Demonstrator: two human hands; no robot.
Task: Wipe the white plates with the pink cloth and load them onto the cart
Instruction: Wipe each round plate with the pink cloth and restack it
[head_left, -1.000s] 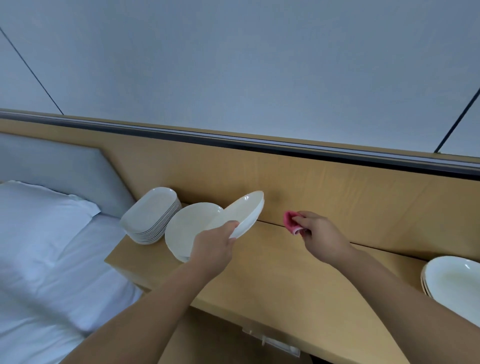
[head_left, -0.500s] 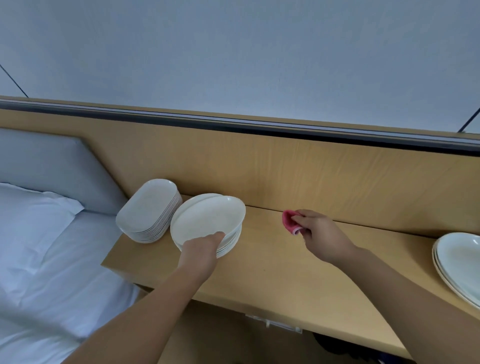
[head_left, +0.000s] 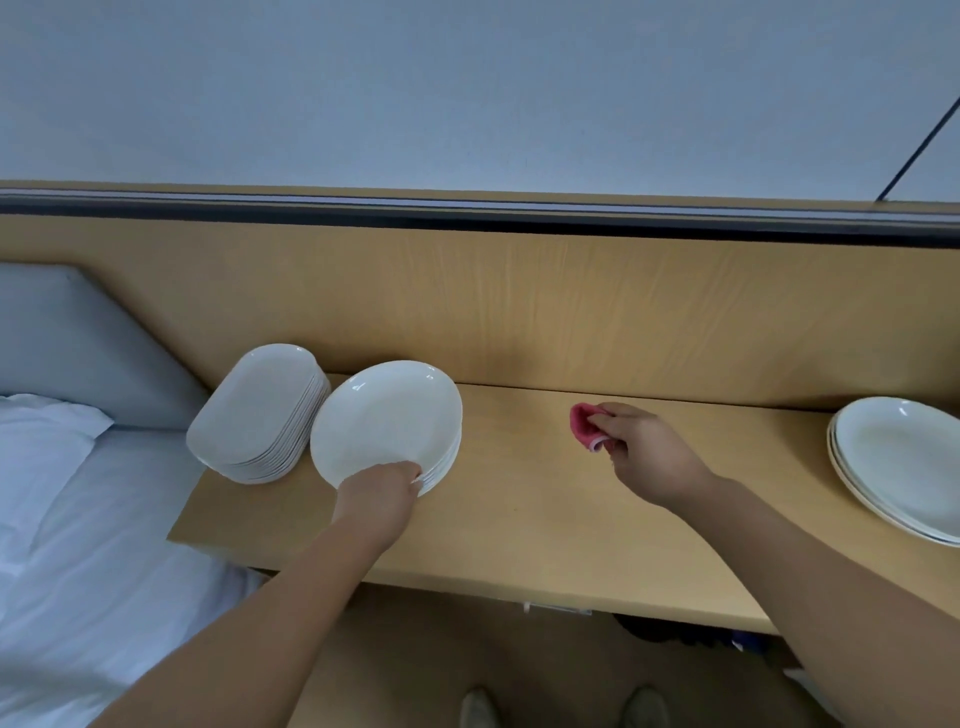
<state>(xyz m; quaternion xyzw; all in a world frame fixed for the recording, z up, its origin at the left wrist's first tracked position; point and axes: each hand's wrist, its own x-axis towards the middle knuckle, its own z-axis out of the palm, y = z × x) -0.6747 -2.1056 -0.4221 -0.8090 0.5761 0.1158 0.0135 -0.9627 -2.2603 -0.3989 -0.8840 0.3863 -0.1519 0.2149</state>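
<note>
WIPING DUTY: A person's left hand (head_left: 376, 491) curls its fingers over the near rim of the top plate (head_left: 387, 415) of a stack of oval plates (head_left: 447, 462), which stands toward the left end of a wooden shelf (head_left: 545, 519). I am watching this on my remote feed from the head camera. The top plate lies flat on its pile, face up, white and glossy.

Just beside it, at the shelf's back left corner, stands a taller stack of oblong plates (head_left: 254, 410), also white. The two piles touch or very nearly touch (I cannot tell which from my seat).

The right hand (head_left: 649, 457) hovers over the middle of the shelf near its back edge. Its thumb and fingers pinch a bunched pink cloth (head_left: 584, 426), which pokes out past the fingertips toward the left. Whether the cloth brushes the wood I cannot say. Hand and cloth are well apart from both left-hand piles.

At the shelf's right edge sits a third pile (head_left: 904, 462) — more white oval plates, partly cut off by the frame.

Behind the shelf a wood panel (head_left: 571, 312) rises to a dark rail (head_left: 467, 215), with a pale wall above it. To the left of the shelf lies a bed (head_left: 104, 597) with white linen, a pillow (head_left: 36, 441) and a grey padded headboard (head_left: 67, 338). Below the shelf's front edge I can make out the toes of two shoes (head_left: 478, 706) on a brown floor.
</note>
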